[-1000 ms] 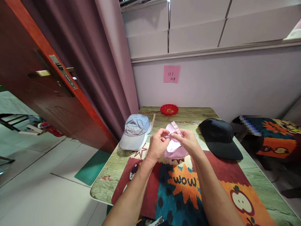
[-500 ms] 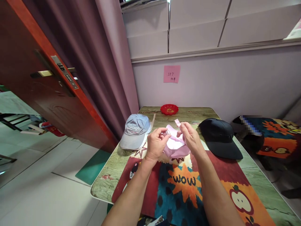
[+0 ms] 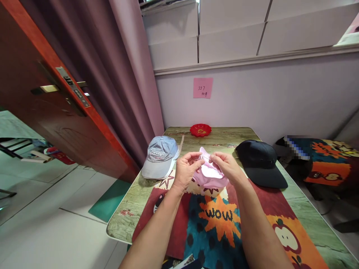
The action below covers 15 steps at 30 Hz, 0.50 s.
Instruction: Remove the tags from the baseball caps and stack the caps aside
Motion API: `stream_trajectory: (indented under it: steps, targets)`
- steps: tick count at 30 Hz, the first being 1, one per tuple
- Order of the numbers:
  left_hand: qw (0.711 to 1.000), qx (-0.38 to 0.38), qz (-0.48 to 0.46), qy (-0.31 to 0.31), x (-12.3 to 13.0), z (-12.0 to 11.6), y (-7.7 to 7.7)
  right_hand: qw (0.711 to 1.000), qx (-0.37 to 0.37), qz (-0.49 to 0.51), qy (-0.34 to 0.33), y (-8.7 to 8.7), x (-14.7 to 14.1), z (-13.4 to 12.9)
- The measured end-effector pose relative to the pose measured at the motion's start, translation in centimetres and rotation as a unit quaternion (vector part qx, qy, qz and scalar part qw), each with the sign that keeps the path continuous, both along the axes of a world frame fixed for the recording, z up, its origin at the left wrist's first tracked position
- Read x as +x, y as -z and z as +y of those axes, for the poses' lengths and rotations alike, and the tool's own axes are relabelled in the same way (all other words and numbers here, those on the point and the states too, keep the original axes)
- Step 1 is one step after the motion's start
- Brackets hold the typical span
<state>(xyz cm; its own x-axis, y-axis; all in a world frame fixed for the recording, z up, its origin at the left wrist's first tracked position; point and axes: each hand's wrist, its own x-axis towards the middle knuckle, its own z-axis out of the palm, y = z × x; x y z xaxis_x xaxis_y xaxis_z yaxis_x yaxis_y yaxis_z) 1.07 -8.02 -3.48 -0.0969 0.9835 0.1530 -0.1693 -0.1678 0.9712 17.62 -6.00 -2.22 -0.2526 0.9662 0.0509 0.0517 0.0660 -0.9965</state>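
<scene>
A pink cap (image 3: 211,181) lies on the patterned cloth in the middle of the table, its pale inside facing up. My left hand (image 3: 187,168) pinches a small metal buckle (image 3: 201,157) on one side of the cap's back. My right hand (image 3: 227,164) is closed on the cap's pink strap; its fingers hide most of the strap. The two hands' fingertips are close together over the cap. To their left sits a light blue-grey cap (image 3: 159,153) with white lettering, and to their right a black cap (image 3: 260,160).
A red scalloped dish (image 3: 200,130) stands at the table's back edge. The colourful cloth (image 3: 218,215) covers the table's front. A wooden door (image 3: 64,112) and purple curtain (image 3: 131,67) are at left; a pink note (image 3: 202,88) hangs on the wall.
My right hand has brought the strap end down and left, toward the buckle in my left hand. The strap tip that stuck up is now mostly hidden. The view has shifted slightly.
</scene>
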Motion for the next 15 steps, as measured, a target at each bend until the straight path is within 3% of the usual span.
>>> stream_trajectory:
  steps: [15]
  targets:
    - [1.000,0.005,0.016,0.007,0.26,-0.08,0.36,1.000,0.009,0.004,-0.024,0.39,0.05,0.16]
